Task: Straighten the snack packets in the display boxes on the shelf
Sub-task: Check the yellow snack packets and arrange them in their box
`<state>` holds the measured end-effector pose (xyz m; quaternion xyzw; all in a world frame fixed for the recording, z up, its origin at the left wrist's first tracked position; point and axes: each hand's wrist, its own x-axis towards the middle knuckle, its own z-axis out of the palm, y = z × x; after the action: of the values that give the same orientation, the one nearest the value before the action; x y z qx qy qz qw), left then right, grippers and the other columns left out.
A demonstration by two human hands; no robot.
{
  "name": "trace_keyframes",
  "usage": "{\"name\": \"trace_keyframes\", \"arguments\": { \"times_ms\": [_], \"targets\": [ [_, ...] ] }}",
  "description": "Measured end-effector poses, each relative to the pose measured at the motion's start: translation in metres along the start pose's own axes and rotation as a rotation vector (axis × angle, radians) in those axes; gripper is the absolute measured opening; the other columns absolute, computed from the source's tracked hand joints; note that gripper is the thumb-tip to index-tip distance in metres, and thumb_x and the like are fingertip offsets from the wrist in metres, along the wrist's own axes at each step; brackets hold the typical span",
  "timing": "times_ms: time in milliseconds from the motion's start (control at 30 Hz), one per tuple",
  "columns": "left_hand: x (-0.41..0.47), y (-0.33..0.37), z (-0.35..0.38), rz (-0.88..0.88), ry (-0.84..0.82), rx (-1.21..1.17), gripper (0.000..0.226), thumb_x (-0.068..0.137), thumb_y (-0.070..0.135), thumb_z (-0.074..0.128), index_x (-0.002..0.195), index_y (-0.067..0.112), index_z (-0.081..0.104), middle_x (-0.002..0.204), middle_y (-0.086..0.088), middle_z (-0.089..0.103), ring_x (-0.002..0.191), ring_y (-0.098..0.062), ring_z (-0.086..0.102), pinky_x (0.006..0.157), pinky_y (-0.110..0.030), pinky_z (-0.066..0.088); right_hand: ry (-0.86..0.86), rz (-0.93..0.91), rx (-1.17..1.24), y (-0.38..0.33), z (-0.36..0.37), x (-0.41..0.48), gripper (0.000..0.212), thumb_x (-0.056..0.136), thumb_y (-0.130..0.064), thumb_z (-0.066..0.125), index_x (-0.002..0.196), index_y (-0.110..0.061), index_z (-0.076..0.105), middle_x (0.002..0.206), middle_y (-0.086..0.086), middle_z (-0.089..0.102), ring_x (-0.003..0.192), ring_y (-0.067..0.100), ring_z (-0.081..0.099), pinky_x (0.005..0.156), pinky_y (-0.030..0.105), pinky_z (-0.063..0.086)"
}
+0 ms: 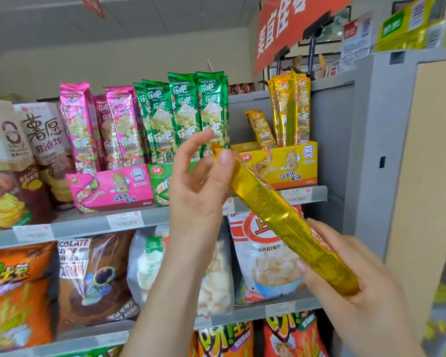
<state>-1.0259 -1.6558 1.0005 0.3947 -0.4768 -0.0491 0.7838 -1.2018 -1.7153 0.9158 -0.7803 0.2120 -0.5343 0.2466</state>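
Two hands hold one yellow packet (281,215), slanted in front of the shelf's (318,194) right end. L hand (198,181) pinches the top, R hand (345,274) grips the bottom. Step: re-seating, prob. Next: stand it upright in yellow display box (289,166) w/o toppling the leaning packet (262,130).

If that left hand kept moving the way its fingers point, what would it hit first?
Most likely the green packets standing in their display box, just behind the fingertips of the left hand; depth is hard to judge. It pinches the yellow packet.
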Motion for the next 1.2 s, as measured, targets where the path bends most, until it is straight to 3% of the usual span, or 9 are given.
{"name": "trace_keyframes", "arguments": {
  "times_ms": [67,133,300,533,700,833,967,1100,1200],
  "targets": [
    [-0.003,-0.003,0.002,0.045,0.054,-0.02,0.024,0.075,0.04,0.075,0.098,0.035,0.07,0.088,-0.002,0.069,0.08,-0.022,0.061,0.077,-0.053,0.054,0.023,-0.022,-0.053,0.0,0.001,-0.002,0.049,0.082,-0.047,0.073,0.128,-0.042,0.056,0.102,-0.014,0.06,0.097,-0.009,0.056,0.075,-0.005,0.035],
    [-0.003,-0.004,0.003,0.031,0.091,-0.103,0.016,0.078,0.033,0.076,0.093,0.029,0.075,0.081,0.003,0.071,0.072,-0.015,0.063,0.072,-0.042,0.055,-0.013,-0.022,-0.004,-0.001,0.0,-0.004,0.051,0.082,-0.052,0.064,0.131,-0.045,0.052,0.107,-0.014,0.059,0.099,-0.007,0.058,0.074,-0.004,0.037],
    [0.002,-0.005,0.001,-0.015,0.115,-0.355,0.015,0.082,0.023,0.064,0.083,0.015,0.076,0.066,0.005,0.063,0.057,-0.005,0.055,0.057,-0.02,0.05,-0.301,0.346,0.546,-0.002,-0.014,-0.002,0.076,0.052,-0.072,0.079,0.123,-0.054,0.058,0.114,-0.009,0.071,0.097,0.007,0.07,0.078,0.021,0.057],
    [0.006,-0.004,0.007,-0.089,0.167,-0.426,0.021,0.081,0.024,0.061,0.094,0.013,0.074,0.072,0.003,0.063,0.065,-0.009,0.054,0.062,-0.022,0.05,-0.261,0.394,0.684,-0.004,-0.018,0.0,0.073,0.04,-0.071,0.084,0.106,-0.044,0.07,0.092,0.002,0.076,0.075,0.017,0.073,0.063,0.021,0.057],
    [-0.004,-0.008,0.017,-0.157,0.025,-0.502,0.047,0.081,0.02,0.068,0.123,0.007,0.05,0.098,-0.009,0.066,0.079,-0.017,0.065,0.071,-0.033,0.056,-0.193,0.406,0.788,-0.019,0.0,-0.003,0.071,0.042,-0.067,0.085,0.103,-0.035,0.072,0.084,0.011,0.075,0.061,0.023,0.071,0.054,0.023,0.055],
    [-0.023,-0.018,0.024,-0.227,-0.052,-0.392,0.042,0.071,0.017,0.081,0.108,0.016,0.062,0.094,-0.006,0.069,0.082,-0.019,0.063,0.075,-0.035,0.052,-0.13,0.437,0.836,-0.023,0.012,-0.004,0.033,0.067,-0.046,0.083,0.097,-0.033,0.074,0.087,0.014,0.075,0.058,0.025,0.07,0.051,0.022,0.054],
    [-0.041,-0.025,0.025,-0.299,-0.119,-0.285,0.026,0.068,0.027,0.077,0.094,0.028,0.072,0.089,0.002,0.071,0.078,-0.014,0.063,0.07,-0.031,0.054,-0.124,0.416,0.811,-0.023,0.017,-0.002,0.048,0.056,-0.054,0.081,0.1,-0.037,0.071,0.089,0.011,0.075,0.06,0.025,0.071,0.052,0.02,0.053],
    [-0.048,-0.028,0.019,-0.344,-0.143,-0.234,0.027,0.069,0.03,0.077,0.096,0.028,0.073,0.085,0.002,0.07,0.074,-0.014,0.063,0.07,-0.034,0.055,-0.12,0.403,0.78,-0.019,0.018,-0.002,0.041,0.062,-0.052,0.08,0.1,-0.04,0.07,0.094,0.007,0.075,0.065,0.022,0.072,0.055,0.019,0.054],
    [-0.046,-0.028,0.014,-0.316,-0.139,-0.254,0.036,0.068,0.031,0.084,0.101,0.022,0.072,0.086,-0.002,0.071,0.075,-0.017,0.065,0.071,-0.032,0.056,-0.249,0.482,0.891,-0.016,0.015,0.003,0.068,0.048,-0.072,0.081,0.104,-0.035,0.072,0.097,0.012,0.073,0.066,0.023,0.07,0.055,0.024,0.054]
  ]
}}
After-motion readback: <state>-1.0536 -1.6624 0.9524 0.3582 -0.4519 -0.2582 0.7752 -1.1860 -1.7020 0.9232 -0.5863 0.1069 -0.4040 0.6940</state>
